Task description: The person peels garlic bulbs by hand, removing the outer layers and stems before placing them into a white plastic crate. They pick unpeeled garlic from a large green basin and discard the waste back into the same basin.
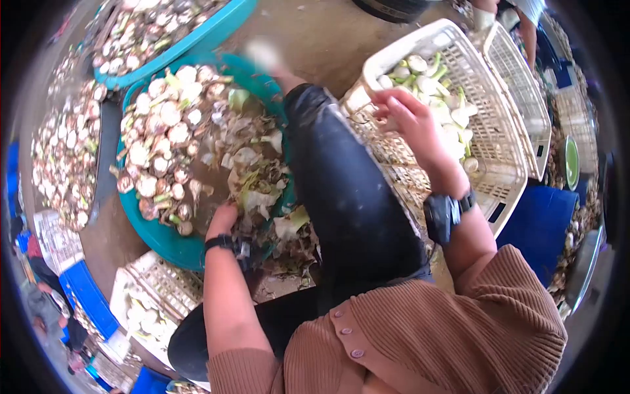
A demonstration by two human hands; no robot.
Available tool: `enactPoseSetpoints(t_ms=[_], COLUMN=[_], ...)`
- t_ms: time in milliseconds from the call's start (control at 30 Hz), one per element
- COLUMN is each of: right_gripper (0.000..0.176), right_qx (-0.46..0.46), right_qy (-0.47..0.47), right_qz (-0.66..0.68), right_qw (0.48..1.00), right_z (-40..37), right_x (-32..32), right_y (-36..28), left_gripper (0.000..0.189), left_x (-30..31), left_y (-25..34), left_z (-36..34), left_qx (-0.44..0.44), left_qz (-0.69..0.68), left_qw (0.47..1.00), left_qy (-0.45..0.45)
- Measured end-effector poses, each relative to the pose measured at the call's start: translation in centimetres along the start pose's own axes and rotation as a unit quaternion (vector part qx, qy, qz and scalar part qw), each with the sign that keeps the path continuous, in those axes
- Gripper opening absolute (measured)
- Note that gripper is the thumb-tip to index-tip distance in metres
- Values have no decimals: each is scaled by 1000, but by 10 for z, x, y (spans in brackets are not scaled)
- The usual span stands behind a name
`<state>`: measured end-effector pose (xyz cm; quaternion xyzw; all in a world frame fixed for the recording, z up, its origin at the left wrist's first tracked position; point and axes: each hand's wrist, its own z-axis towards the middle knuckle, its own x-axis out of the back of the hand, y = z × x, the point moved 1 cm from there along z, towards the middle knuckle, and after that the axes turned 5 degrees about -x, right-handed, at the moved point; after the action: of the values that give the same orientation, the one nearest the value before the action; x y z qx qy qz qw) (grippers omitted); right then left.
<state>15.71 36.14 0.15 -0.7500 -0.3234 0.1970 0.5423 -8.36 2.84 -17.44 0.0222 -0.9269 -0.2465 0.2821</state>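
My right hand [412, 123] is over the white plastic crate [500, 141], its fingers apart and nothing visible in them. Peeled white garlic bulbs [462, 117], some with green stems, lie in that crate below and beside the hand. My left hand [225, 217] reaches down into the round teal tub [157, 231], at the edge of a heap of torn skins and leaves [252, 190]. Its fingers are mostly hidden, so what they touch does not show. Unpeeled garlic bulbs [161, 141] with brownish-purple skins fill the tub's left side.
My bent knee [348, 177] stands between tub and crate. Another teal tub [216, 29] of bulbs is at the upper left. A second crate [154, 269] with white pieces sits at the lower left. A blue container [535, 226] is at the right. Other people are around the edges.
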Motion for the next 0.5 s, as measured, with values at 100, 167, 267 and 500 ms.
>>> enactPoseSetpoints(t_ms=[100,167,267,500], right_gripper=[24,32,43,47], right_qx=[108,7,-217,-234], right_qy=[-109,-135,-190,-31], right_qz=[-39,-231,-200,-179], right_qw=[987,964,936,955], right_z=[8,-20,-43,29], right_x=[2,-1,12,-8], right_y=[32,58,150,256], left_gripper=[48,53,49,35], left_x=[13,19,29,24], left_y=[34,69,68,78], left_z=[-35,-71,-90,-108], left_qx=[67,80,64,31], left_qz=[-175,-219,-261,-336], left_qw=[982,965,951,929], left_qy=[36,121,156,152])
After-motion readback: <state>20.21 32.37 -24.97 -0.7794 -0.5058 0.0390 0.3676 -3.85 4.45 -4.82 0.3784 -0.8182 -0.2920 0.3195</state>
